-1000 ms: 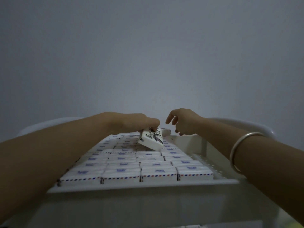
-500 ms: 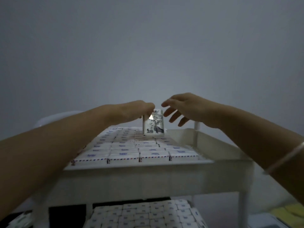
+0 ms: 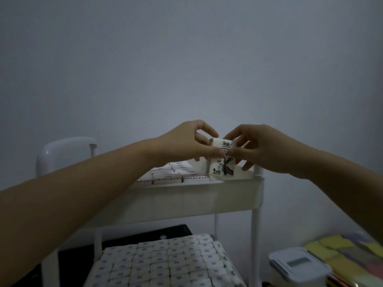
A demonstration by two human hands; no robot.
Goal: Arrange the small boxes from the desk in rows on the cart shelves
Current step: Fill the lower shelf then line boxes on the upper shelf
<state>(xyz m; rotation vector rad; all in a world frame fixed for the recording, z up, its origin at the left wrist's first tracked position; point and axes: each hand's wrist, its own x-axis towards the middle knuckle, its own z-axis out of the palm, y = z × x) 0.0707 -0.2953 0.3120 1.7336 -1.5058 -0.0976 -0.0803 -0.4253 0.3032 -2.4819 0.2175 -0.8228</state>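
Observation:
A small white box with a black plant print [image 3: 221,160] is held upright above the right end of the cart's top shelf [image 3: 199,200]. My left hand [image 3: 188,142] pinches its left side and my right hand [image 3: 261,148] pinches its right side and top. Rows of small white boxes with striped edges [image 3: 172,176] cover the top shelf behind my left arm. More rows of small boxes [image 3: 161,264] fill the lower shelf. My forearms hide the left part of the top shelf.
The white cart stands against a plain grey wall, with its handle [image 3: 68,146] at the far left. A white lidded container [image 3: 298,266] and yellow sheets [image 3: 339,249] lie low at the right. A black surface [image 3: 145,235] shows behind the lower shelf.
My right hand has closed in and taken hold of the printed box next to my left hand. The box has shifted right over the shelf's end, and the view has dropped and pulled back.

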